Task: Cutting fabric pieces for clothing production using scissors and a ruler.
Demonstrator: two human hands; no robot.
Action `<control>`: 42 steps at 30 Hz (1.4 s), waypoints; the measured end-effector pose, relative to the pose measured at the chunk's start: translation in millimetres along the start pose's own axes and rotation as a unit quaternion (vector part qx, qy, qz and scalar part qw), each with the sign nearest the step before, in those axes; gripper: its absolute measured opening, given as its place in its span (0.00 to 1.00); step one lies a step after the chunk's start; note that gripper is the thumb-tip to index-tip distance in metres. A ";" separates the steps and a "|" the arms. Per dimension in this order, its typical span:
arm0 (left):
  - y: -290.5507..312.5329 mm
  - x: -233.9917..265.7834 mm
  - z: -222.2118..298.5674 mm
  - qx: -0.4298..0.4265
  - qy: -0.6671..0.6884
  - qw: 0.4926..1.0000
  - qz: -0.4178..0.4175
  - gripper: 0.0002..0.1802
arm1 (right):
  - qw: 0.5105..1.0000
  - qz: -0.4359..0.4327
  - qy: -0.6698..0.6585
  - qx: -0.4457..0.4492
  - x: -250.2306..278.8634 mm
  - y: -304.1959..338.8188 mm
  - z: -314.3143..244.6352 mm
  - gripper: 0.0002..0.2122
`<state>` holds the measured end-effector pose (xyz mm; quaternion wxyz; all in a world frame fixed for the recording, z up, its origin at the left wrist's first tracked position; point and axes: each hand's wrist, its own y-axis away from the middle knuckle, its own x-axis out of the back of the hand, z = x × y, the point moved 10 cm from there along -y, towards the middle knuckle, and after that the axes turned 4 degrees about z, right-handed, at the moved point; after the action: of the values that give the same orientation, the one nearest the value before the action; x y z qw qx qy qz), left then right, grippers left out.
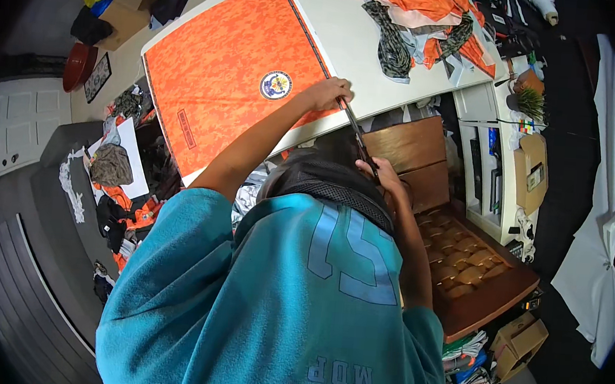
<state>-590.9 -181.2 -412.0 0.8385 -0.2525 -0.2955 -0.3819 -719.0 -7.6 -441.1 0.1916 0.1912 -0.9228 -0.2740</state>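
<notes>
A large orange camouflage-print fabric sheet [218, 48] lies flat on the white table [394, 98], with a round emblem on it and a dark strip along its right edge. My left hand [327, 94] is closed at the near right corner of the sheet, pinching its edge. Lower down, just off the table's near edge, my right hand [388, 177] is closed round a pair of dark scissors [360, 142]. Their narrow end points up toward my left hand. How the tips meet the fabric is hidden by my left fingers.
Orange and dark patterned cloth pieces [436, 22] are heaped at the table's far right. A brown chair [461, 262] stands at my right, beside a white shelf [493, 170]. More garments [121, 213] lie piled at the left, and a cardboard box [519, 342] sits at lower right.
</notes>
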 end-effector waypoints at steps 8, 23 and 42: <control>2.4 -3.7 -4.6 0.013 -0.014 1.000 0.000 0.13 | 1.000 0.011 0.004 0.025 -3.1 0.6 -4.0 0.20; 1.7 -4.7 -2.6 0.009 -0.008 1.000 -0.022 0.15 | 0.999 0.010 -0.042 0.000 -8.7 3.8 -5.5 0.20; 11.7 6.6 -5.9 0.056 0.014 0.998 0.029 0.21 | 0.999 -0.007 -0.022 -0.033 -2.6 8.6 -9.8 0.20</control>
<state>-576.4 -181.5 -413.9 0.8661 -0.2079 -0.2976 -0.3436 -714.4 -3.9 -429.1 0.1753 0.1846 -0.9160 -0.3100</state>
